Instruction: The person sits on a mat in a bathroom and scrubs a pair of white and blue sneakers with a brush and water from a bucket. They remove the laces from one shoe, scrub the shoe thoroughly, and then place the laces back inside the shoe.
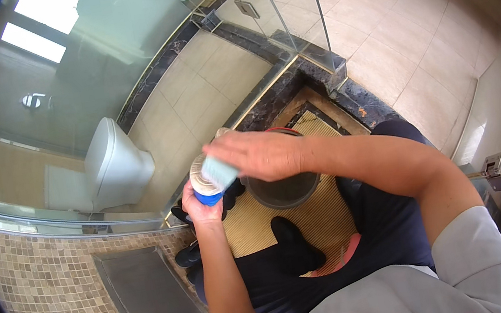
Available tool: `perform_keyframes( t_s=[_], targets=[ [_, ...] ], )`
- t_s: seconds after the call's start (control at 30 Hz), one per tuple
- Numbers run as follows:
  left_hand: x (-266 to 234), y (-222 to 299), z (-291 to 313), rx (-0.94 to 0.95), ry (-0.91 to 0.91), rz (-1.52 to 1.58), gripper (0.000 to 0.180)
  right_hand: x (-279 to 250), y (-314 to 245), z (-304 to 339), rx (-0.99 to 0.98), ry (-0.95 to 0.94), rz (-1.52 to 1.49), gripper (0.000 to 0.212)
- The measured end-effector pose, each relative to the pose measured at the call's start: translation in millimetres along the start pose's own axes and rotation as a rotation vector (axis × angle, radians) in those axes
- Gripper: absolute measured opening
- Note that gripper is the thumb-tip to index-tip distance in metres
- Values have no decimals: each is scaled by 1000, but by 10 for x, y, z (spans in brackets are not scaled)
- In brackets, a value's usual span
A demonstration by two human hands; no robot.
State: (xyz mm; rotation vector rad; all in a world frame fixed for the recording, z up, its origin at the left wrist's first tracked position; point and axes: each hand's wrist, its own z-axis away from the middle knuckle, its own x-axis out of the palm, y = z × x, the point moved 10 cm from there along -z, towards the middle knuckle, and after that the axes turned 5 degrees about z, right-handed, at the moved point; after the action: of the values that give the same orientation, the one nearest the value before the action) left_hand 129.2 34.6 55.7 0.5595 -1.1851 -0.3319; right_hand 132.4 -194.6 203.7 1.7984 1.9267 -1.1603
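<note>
My left hand [202,209] is closed around what looks like a shoe [199,176], with its beige patterned sole turned up and a blue side showing by the palm. Over the sole, my right hand [263,152] grips a pale blue-white block [219,173], perhaps a scrubbing brush or sponge; which of the two I cannot tell. The block touches or nearly touches the sole. My right hand and forearm cover part of the shoe's far end. Just below that hand stands a dark grey bucket [285,191], partly hidden by my arm.
A ribbed tan mat [251,232] lies beneath the bucket and my dark boots [290,242]. Black shoes [187,255] sit at its left edge. Glass panels [299,11] and a dark stone curb [261,102] border the far side. A white toilet [110,159] stands left.
</note>
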Motion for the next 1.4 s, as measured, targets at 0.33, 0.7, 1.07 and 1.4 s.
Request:
perform_keyframes(
  t_s=[0.33, 0.7, 1.07, 1.4],
  targets=[
    [140, 196, 22, 69, -28, 96, 48, 133, 545, 249, 185, 53, 71, 78],
    [170, 159, 217, 200, 196, 61, 44, 157, 487, 183, 226, 119, 247, 67],
    [176, 133, 150, 116, 40, 92, 50, 23, 452, 136, 151, 1, 365, 72],
    [380, -94, 413, -45, -212, 22, 55, 146, 1482, 674, 704, -219, 476, 62]
  ],
)
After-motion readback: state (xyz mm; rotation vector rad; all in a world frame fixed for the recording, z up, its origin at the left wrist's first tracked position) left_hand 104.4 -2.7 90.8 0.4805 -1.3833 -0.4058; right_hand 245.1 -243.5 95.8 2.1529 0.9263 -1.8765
